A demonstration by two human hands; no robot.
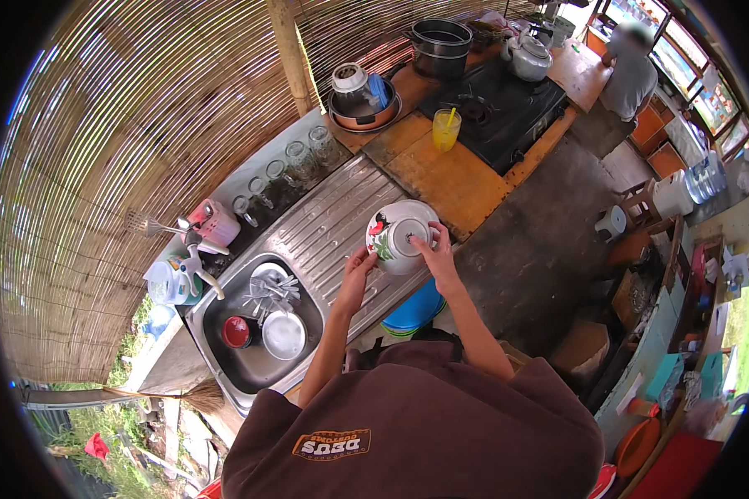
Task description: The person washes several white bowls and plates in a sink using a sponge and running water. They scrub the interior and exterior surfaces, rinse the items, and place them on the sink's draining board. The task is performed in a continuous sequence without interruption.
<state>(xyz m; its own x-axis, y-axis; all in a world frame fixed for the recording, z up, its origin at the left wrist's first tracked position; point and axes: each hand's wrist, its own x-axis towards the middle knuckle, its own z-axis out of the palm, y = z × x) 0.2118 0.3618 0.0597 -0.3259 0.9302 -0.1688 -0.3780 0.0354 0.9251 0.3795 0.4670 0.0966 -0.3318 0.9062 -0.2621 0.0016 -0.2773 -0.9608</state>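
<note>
Between my two hands is a white bowl [406, 215] painted with a red, black and green design, its underside turned up towards me. My left hand [357, 268] grips the bowl's left rim. On the other side my right hand [438, 256] has its thumb on the foot ring and its fingers around the edge. Below the bowl lies the ribbed metal drainboard [324, 243], with drops of water on it. Left of it, the sink basin [225, 368] contains a red bowl [235, 332], a white dish [284, 335] and a heap of forks and spoons [276, 293].
A curved faucet [209, 280] rises behind the sink. Several glass mugs [298, 156] line the back ledge beside a pink utensil holder [212, 224]. A yellow drink [446, 130] stands near the black stove [499, 106], which bears a kettle [529, 57]. A person [627, 75] sits at the far right.
</note>
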